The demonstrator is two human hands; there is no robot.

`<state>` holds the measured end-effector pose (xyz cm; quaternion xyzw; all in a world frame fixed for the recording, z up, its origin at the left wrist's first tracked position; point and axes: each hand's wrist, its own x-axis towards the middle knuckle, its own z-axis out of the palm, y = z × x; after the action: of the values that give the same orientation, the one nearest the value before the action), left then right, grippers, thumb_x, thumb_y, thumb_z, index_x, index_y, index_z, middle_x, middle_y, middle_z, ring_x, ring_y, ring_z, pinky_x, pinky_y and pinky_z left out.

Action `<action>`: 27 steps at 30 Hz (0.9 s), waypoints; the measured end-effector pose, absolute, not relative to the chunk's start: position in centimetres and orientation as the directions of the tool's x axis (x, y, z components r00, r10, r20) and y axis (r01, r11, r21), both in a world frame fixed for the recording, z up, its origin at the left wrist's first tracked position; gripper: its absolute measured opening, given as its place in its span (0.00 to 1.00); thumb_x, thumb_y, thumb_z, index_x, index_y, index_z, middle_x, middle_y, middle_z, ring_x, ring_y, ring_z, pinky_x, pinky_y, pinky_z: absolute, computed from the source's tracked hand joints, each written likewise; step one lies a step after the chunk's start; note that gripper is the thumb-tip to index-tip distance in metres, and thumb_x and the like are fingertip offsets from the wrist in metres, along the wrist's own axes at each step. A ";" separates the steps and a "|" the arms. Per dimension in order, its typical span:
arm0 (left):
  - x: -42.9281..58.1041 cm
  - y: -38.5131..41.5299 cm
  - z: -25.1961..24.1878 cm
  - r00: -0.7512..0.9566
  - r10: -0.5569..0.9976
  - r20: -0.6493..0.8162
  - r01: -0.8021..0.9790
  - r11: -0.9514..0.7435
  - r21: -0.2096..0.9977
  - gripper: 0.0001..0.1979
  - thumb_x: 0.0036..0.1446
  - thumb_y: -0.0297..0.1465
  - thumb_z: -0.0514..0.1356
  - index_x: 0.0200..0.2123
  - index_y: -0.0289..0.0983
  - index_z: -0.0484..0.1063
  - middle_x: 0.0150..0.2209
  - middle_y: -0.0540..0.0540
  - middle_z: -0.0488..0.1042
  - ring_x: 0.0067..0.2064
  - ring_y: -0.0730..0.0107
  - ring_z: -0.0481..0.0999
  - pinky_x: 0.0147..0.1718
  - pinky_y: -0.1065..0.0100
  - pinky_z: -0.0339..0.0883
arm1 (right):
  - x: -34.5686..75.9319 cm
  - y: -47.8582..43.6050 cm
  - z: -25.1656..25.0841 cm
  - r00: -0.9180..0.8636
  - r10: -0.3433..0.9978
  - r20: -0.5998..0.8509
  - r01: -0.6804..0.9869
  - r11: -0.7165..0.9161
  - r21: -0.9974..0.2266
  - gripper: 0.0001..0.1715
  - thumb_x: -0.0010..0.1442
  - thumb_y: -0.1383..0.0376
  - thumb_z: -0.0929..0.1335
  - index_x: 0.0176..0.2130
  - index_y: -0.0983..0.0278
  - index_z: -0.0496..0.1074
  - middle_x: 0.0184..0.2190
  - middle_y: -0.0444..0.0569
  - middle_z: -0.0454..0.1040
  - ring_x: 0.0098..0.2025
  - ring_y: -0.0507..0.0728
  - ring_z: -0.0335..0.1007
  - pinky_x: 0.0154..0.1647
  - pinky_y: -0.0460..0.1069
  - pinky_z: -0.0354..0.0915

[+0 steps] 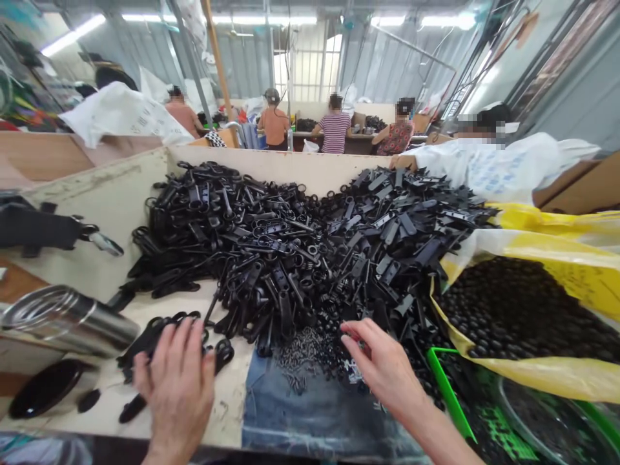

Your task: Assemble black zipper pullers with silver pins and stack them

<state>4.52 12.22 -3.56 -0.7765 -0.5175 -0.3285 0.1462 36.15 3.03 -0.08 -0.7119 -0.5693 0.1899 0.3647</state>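
My left hand (179, 381) lies palm down over a small group of black plastic parts (159, 326) with ring-shaped ends, its fingers stretched out. It is slightly blurred, and whatever lies under the palm is hidden. To the right, my right hand (382, 361) hovers at the front of the big heap, thumb and forefinger a little apart, with no part visible between them. Beside its fingertips are small metal pins (298, 358) and tiny black pieces (332, 323) on a dark blue sheet (310, 413). Behind both hands rises a heap of black ring-ended plastic parts (261, 245).
At left stand a steel cylinder (92, 326) and a dark round container (48, 387). Flat pointed black pieces (402, 213) fill the heap's right side. A yellow bag (576, 258) of black balls (523, 310) and a green basket (450, 394) flank my right arm. Several people sit beyond the rear board (290, 165).
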 end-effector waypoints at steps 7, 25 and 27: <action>11.0 16.0 -1.7 0.826 0.369 0.426 0.443 -0.893 -0.085 0.33 0.62 0.14 0.55 0.63 0.51 0.70 0.70 0.42 0.64 0.72 0.52 0.60 0.70 0.36 0.25 | 40.9 3.3 1.4 0.253 0.947 0.199 0.817 -0.099 -0.567 0.15 0.69 0.61 0.61 0.42 0.61 0.76 0.39 0.50 0.79 0.35 0.57 0.76 0.36 0.50 0.68; 15.6 12.4 4.3 0.197 0.940 -0.279 -0.071 0.297 0.952 0.22 0.47 0.51 0.72 0.30 0.39 0.73 0.27 0.50 0.79 0.28 0.66 0.78 0.26 0.69 0.74 | 37.0 10.5 -0.1 -0.018 1.000 -0.020 0.985 0.014 -0.174 0.08 0.71 0.65 0.66 0.42 0.61 0.76 0.44 0.50 0.77 0.40 0.57 0.79 0.33 0.46 0.64; 15.3 9.4 2.8 0.224 0.853 -0.471 -0.116 0.503 0.857 0.25 0.43 0.51 0.74 0.31 0.38 0.72 0.27 0.50 0.80 0.21 0.74 0.71 0.15 0.75 0.62 | 36.3 10.3 -0.3 0.003 1.000 -0.021 0.989 -0.006 -0.146 0.08 0.71 0.65 0.66 0.42 0.61 0.75 0.45 0.50 0.77 0.40 0.57 0.79 0.31 0.46 0.63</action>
<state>15.34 9.36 2.81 -0.3570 -0.5165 -0.3480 -0.6962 36.28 10.32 -0.30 -0.7068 -0.7035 0.0593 0.0446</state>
